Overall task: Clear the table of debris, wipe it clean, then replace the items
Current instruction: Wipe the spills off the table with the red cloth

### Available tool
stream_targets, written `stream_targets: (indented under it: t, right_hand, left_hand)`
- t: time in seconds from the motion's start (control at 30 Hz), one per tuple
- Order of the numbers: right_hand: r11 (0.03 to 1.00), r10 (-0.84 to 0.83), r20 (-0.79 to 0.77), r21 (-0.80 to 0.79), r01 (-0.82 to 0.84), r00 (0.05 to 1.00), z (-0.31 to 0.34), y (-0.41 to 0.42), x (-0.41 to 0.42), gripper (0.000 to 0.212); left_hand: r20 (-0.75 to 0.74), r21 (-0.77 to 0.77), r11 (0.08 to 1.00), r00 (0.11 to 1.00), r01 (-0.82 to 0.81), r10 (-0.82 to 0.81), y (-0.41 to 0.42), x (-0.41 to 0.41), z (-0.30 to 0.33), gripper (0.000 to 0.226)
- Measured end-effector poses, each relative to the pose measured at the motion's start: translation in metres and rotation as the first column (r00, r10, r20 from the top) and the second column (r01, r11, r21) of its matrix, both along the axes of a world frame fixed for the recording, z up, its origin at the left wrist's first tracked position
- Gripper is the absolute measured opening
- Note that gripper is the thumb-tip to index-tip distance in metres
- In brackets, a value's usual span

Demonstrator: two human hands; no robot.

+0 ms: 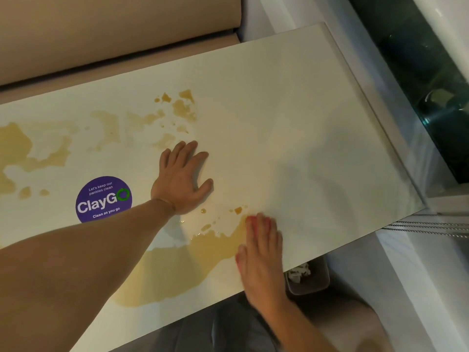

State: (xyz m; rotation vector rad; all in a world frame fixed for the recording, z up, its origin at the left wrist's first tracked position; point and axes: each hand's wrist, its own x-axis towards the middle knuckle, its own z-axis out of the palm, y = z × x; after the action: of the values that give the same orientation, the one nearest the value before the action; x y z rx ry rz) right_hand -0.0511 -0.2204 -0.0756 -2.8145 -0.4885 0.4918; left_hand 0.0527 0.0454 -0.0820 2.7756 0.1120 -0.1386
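Counter point(291, 123): smeared with brown spill point(177, 270)
Left hand point(181, 177): fingers flat, right of sticker point(104, 199)
Right hand point(261, 252): fingers flat on spill

This looks like a shared office pantry. A round purple sticker point(104, 199) on the pale desk point(304, 123) reads "Let's keep our pantries clean", "ClayGo" and "Clean as you go", the sort of notice put up for common-use break areas. Beside the desk runs tan upholstered bench seating point(101, 34), and a small bin point(308, 280) holding crumpled paper stands below the near edge.
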Motion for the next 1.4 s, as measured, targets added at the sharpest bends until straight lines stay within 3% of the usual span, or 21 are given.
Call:
stream_targets:
  t: [0.1,0.2,0.4,0.53,0.77,0.93,1.2,1.3,1.4]
  right_hand:
    - [0.994,0.105,0.006,-0.020,-0.105,0.994,-0.004,-0.007,-0.019,0.062]
    - [0.985,0.165,0.001,-0.049,-0.165,0.986,-0.002,-0.006,0.026,0.066]
    - [0.993,-0.102,0.110,-0.051,0.108,0.989,-0.009,-0.001,0.172,0.061]
    - [0.983,-0.171,0.162,-0.044,0.180,0.972,-0.010,0.012,0.177,0.059]
    - [0.984,0.175,0.031,-0.023,-0.174,0.984,-0.005,0.023,0.005,0.067]
    - [0.943,0.327,0.035,-0.066,-0.325,0.944,-0.004,0.018,0.036,0.066]
    - [0.992,-0.096,0.124,-0.067,0.104,0.988,-0.006,0.025,0.214,0.059]
    - [0.988,-0.126,0.187,-0.062,0.139,0.974,-0.009,0.034,0.199,0.057]
    - [0.998,-0.030,0.154,-0.054,0.038,0.988,-0.008,0.045,0.130,0.064]
  left_hand:
    - [0.006,-0.005,1.000,1.000,0.002,-0.002,0.000,0.000,-0.001,0.070]
    - [0.016,-0.010,1.000,1.000,0.002,-0.002,0.001,0.000,-0.002,0.070]
    - [0.033,-0.027,1.000,0.999,-0.002,0.003,0.000,-0.001,-0.002,0.068]
    - [0.046,-0.033,0.999,0.999,-0.010,0.012,0.000,-0.001,-0.002,0.067]
    - [0.023,-0.020,1.000,1.000,-0.004,0.004,0.001,0.000,-0.003,0.068]
    - [0.021,-0.023,1.000,1.000,-0.003,0.004,0.002,0.000,-0.003,0.069]
    - [0.031,-0.023,1.000,1.000,0.004,-0.004,0.002,0.000,-0.004,0.069]
    - [0.039,-0.022,1.000,0.999,0.004,-0.003,0.001,0.000,-0.004,0.069]
    - [0.037,-0.018,1.000,0.999,0.006,-0.005,0.002,0.000,-0.004,0.070]
